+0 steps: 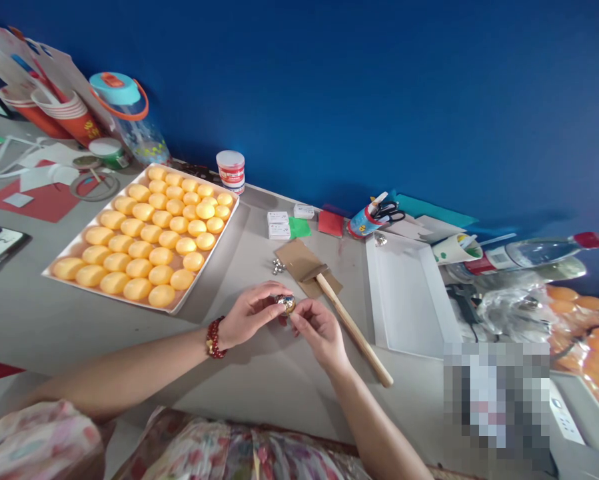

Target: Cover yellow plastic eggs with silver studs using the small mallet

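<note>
Between the thumb and fingers of my left hand [255, 311] is a small shiny metal ball [286, 304], perhaps a bell. The fingertips of my right hand [320, 328] are pinched together at the ball's right side; whether they hold something small as well is hidden. Just beyond my hands, a hammer [354, 327] with a wooden handle rests its head on a piece of brown cardboard [295, 259]. Several tiny silvery pieces [278, 266] lie beside the cardboard.
A shallow box [178, 305] of orange-yellow balls stands at left. To the right is a white tray [410, 300] with one small shiny piece in its far corner. Small white boxes [279, 231], a pen cup [363, 221] and a lidded tub [230, 171] line the blue wall.
</note>
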`<state>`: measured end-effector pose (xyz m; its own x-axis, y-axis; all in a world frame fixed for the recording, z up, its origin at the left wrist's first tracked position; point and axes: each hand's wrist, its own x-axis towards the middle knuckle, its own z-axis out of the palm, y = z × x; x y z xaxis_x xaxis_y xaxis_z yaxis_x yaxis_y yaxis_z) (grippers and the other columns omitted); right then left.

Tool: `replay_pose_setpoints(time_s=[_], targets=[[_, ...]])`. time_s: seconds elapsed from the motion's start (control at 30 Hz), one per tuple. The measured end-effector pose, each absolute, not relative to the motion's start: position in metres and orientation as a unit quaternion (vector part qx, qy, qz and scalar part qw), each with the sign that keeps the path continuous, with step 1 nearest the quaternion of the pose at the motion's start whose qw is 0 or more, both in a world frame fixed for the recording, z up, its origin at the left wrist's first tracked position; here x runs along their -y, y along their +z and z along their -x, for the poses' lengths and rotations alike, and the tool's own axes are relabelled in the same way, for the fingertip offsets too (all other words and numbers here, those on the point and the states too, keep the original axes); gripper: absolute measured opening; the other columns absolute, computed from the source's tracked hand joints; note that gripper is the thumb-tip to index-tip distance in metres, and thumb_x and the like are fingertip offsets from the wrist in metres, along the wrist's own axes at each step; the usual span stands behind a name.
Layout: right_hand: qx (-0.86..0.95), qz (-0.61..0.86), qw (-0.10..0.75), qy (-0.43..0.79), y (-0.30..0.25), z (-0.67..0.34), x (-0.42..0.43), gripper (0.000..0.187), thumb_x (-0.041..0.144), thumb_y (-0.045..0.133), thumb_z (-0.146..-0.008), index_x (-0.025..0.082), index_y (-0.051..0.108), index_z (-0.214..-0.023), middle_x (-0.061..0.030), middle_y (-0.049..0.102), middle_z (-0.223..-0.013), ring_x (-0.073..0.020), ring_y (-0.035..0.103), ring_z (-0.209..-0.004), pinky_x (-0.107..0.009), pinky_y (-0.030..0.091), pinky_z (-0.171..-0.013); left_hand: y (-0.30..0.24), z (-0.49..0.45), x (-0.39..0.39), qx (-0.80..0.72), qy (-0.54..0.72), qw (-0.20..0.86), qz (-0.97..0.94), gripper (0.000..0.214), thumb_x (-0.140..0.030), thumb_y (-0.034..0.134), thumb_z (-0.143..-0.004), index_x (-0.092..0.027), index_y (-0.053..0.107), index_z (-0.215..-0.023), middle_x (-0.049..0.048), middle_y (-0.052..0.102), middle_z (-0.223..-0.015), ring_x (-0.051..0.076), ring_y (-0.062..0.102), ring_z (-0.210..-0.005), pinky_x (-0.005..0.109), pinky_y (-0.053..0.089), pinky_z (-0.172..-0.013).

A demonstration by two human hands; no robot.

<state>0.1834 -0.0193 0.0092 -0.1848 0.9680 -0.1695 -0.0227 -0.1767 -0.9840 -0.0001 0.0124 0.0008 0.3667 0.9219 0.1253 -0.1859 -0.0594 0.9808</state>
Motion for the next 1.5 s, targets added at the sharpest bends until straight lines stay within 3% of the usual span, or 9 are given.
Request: replay_pose_setpoints(time_s=[0.43, 0.77, 1.13, 1.5], targets=[[0.488, 0.488, 0.413, 0.594, 0.0093, -0.1842, 0.0191, 0.025, 0.042, 0.068, -0.087, 0.019, 0.061, -0.082, 0.0012, 0.060, -0.068, -0.0114, 0.052, -0.060, -0.023, 0.044, -0.058, -0.0006, 0.0007, -0.0126, -0.325, 0.458, 0.596, -0.574, 0.023, -0.027, 0.062, -0.091, -0.018, 0.071, -0.110, 0.0114, 0.066, -0.113, 0.023, 0.062, -0.108, 0.030, 0.057, -0.082], [0.498, 0.494, 0.410, 0.583, 0.0089, -0.1844, 0.0195, 0.024, 0.042, 0.067, -0.088, 0.019, 0.060, -0.082, 0.0010, 0.060, -0.069, -0.0116, 0.052, -0.060, -0.023, 0.044, -0.058, -0.0012, 0.0000, -0.0126, -0.313, 0.453, 0.623, -0.555, 0.023, -0.027, 0.062, -0.091, -0.019, 0.070, -0.111, 0.0109, 0.064, -0.113, 0.020, 0.065, -0.097, 0.027, 0.057, -0.072], [0.515, 0.509, 0.410, 0.555, 0.0044, -0.1824, 0.0211, 0.026, 0.044, 0.065, -0.089, 0.019, 0.059, -0.082, 0.0004, 0.059, -0.068, -0.0121, 0.052, -0.060, -0.024, 0.045, -0.056, -0.0016, 0.0010, -0.0140, -0.333, 0.456, 0.579, -0.589, 0.022, -0.027, 0.062, -0.091, -0.017, 0.070, -0.109, 0.0114, 0.068, -0.112, 0.024, 0.062, -0.110, 0.035, 0.054, -0.090], [0.532, 0.521, 0.417, 0.521, 0.0079, -0.1782, 0.0235, 0.025, 0.043, 0.062, -0.091, 0.020, 0.058, -0.082, 0.0005, 0.059, -0.069, -0.0127, 0.054, -0.059, -0.024, 0.045, -0.057, 0.0021, -0.0013, -0.0120, -0.336, 0.466, 0.601, -0.555, 0.023, -0.032, 0.064, -0.089, -0.017, 0.071, -0.106, 0.0121, 0.068, -0.111, 0.024, 0.067, -0.100, 0.030, 0.059, -0.075]])
